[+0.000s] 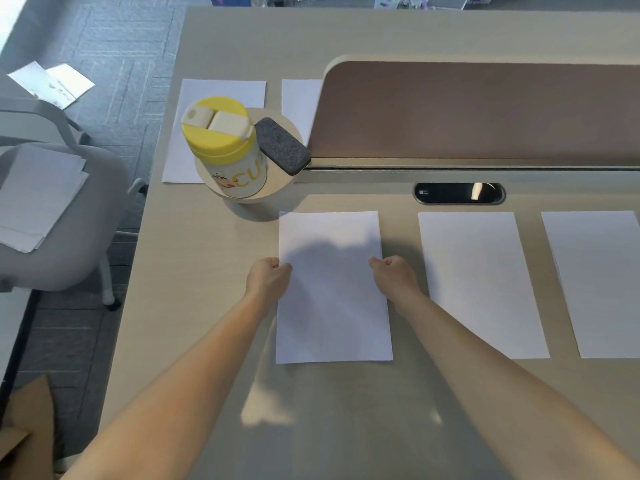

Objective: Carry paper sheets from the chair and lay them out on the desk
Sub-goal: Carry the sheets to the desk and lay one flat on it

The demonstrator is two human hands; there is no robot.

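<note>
Paper sheet on desk; left hand, right hand pinch its edges, fingers curled.

Rightmost sheet partly beyond frame edge

Both hands pinch one paper sheet flat on desk: left hand on left edge, right hand on right. Two more sheets lie to its right; stack on chair.

Entry one: we are reading orange "CU" on the white body of the yellow-lidded bottle; later letters are curving out of sight. Entry two: black desk panel, mark too small.
</note>
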